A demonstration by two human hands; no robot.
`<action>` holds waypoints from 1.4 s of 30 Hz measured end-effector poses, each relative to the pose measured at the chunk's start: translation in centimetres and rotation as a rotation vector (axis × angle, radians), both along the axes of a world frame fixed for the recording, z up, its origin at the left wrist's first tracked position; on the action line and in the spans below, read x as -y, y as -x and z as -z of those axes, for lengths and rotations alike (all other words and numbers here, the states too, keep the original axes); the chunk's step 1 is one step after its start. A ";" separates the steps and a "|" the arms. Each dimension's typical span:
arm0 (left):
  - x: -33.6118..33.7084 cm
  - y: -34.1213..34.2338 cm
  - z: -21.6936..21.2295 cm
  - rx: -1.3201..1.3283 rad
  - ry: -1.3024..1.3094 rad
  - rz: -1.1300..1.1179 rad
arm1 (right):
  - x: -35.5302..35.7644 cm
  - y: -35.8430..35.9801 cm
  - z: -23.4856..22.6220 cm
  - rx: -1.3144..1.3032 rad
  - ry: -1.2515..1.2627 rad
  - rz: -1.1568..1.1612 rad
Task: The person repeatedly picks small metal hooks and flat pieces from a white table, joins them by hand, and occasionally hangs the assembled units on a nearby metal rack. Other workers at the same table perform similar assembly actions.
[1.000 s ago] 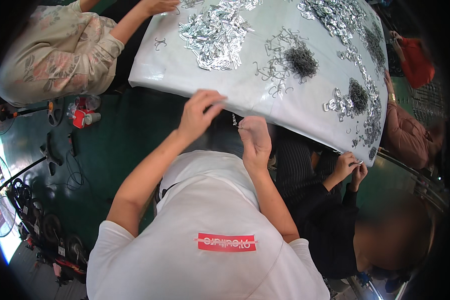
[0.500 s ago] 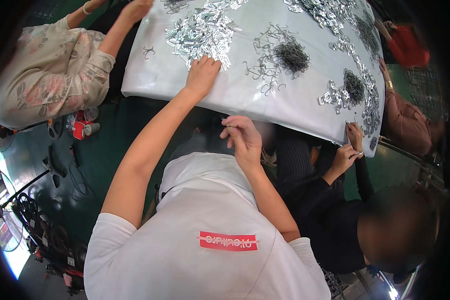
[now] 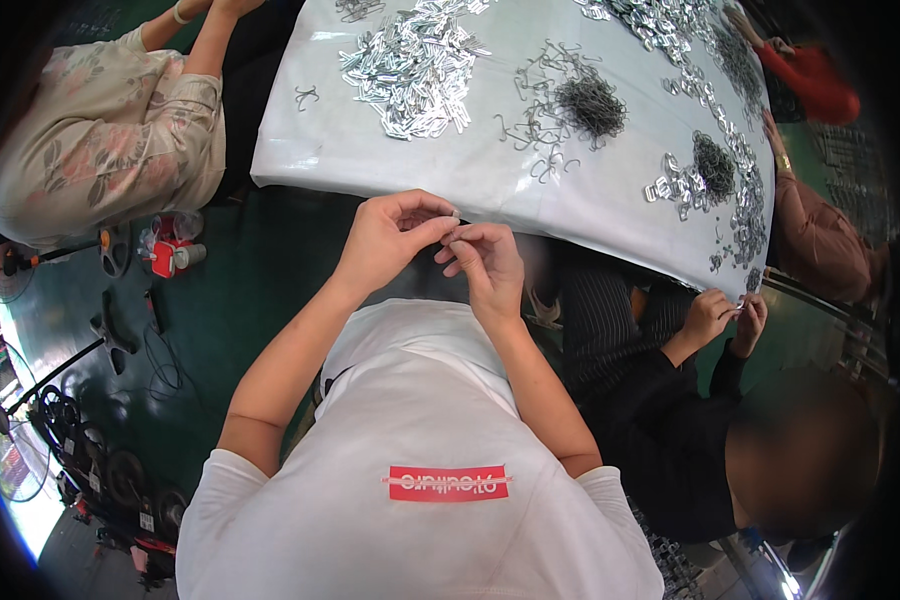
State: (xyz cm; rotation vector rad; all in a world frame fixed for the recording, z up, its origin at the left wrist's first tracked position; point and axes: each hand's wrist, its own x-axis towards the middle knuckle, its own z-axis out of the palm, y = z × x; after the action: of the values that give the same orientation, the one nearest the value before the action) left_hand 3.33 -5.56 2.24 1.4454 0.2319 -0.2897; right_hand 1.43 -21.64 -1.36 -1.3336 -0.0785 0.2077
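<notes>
My left hand and my right hand meet just off the table's near edge, over my lap. The left thumb and forefinger are pinched together, with a tiny pale glint at their tips; what they hold is too small to name. Close beside them, the right thumb and fingers are also pinched, and anything inside is hidden. Beyond my hands lies a heap of flat silver metal pieces. To its right is a tangled pile of dark wire hooks, several of them spread loose around it.
The table has a pale plastic cover. More silver buckles and hooks lie at the right. A co-worker's hands work at the right corner; another person sits at the left. A red container stands beyond the left edge.
My left hand has drawn back from the silver heap to my right hand, fingertips pinched. The right hand has stayed nearly in place. The co-worker's hands at right have shifted toward the table's corner.
</notes>
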 end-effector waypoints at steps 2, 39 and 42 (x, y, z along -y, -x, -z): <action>0.1 0.2 -0.1 0.044 -0.042 -0.006 | -0.1 0.0 0.1 -0.001 -0.004 0.009; 1.8 3.9 0.0 0.350 -0.161 -0.126 | 3.2 -19.6 3.6 0.213 1.214 0.107; 2.3 4.0 0.1 0.384 -0.201 -0.175 | 1.7 -24.5 4.9 0.038 1.466 0.020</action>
State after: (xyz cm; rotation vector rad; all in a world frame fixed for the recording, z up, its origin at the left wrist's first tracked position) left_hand -0.69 -7.82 2.15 1.6361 0.0739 0.1600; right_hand 25.89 -23.34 -6.21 -2.7967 0.0833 0.2220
